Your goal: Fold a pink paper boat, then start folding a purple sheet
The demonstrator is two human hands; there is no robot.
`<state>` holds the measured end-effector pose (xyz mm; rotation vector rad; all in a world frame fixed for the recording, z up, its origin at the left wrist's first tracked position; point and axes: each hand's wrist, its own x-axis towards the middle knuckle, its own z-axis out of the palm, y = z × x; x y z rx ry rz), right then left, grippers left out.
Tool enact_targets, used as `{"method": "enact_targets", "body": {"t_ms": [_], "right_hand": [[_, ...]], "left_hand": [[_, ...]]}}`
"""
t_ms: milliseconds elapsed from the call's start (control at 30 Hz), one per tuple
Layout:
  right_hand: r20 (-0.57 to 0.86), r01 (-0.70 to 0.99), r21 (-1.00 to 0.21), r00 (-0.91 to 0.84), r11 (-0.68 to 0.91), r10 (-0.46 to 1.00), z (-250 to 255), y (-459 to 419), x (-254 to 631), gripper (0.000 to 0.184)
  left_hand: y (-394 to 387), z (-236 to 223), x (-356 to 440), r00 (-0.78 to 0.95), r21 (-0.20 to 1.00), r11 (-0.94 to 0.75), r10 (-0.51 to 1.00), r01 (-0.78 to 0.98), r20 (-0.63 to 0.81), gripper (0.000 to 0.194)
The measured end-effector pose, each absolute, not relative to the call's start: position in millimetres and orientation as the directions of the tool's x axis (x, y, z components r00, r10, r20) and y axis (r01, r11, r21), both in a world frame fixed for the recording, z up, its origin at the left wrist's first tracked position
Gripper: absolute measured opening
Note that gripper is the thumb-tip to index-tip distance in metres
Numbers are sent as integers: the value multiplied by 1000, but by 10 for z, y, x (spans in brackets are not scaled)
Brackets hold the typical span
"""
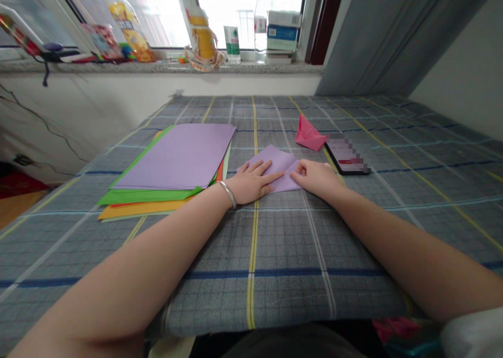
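Note:
A small sheet of purple paper [275, 160] lies on the plaid tablecloth in front of me, with a crease near its right side. My left hand [251, 181] rests flat on its left part, fingers spread; a silver bangle circles that wrist. At the paper's right corner, my right hand [314, 177] has its fingers curled and pinched on the edge. Beyond my right hand stands a folded pink paper shape [308, 133] with a pointed top. My hands cover the paper's left and right ends.
Left of my hands is a stack of coloured paper [176, 156], purple on top, green and orange below. A phone [348, 156] lies to the right, its screen partly pixelated. Bottles, a yellow cup [203, 38] and boxes [282, 35] line the windowsill [251, 68].

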<state>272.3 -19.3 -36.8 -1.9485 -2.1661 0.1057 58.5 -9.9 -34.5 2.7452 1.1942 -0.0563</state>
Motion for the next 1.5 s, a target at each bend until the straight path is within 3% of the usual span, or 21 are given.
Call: {"method": "enact_targets", "body": {"t_ms": [200,367,500,600,700,1033,1300,1500], "right_hand": [[95,974,-196,-93,110,991,-345,-204,2719,26],[94,976,-177,-110,125,990,-353,-209,2725,26],[98,976,-178,-106,122,989,-343,-224,2720,27],[98,976,-180,-109,126,989,-335,-230,2716,27],[99,977,-174,-108,125,989,-337,-227,2715,27],[102,975,-193,-96,114,990,-347,-222,2728,27],[121,968,-236,-61,88,991,-361,-228,2722,24],[171,954,-265,-93,137,981,-388,-223,2735,20]], "left_hand": [[41,-281,450,726,208,-696,667,688,-168,60],[70,-287,452,727,250,-687,675,682,-129,49],[-78,-361,587,617,177,-609,787,773,12,46],[-197,-431,698,580,84,-596,799,799,158,46],[-222,-473,745,582,48,-601,788,798,203,47],[-106,-471,703,728,81,-746,664,661,168,41],[-143,-463,717,700,27,-703,711,711,69,46],[-131,-451,760,649,108,-652,758,751,60,43]]}}
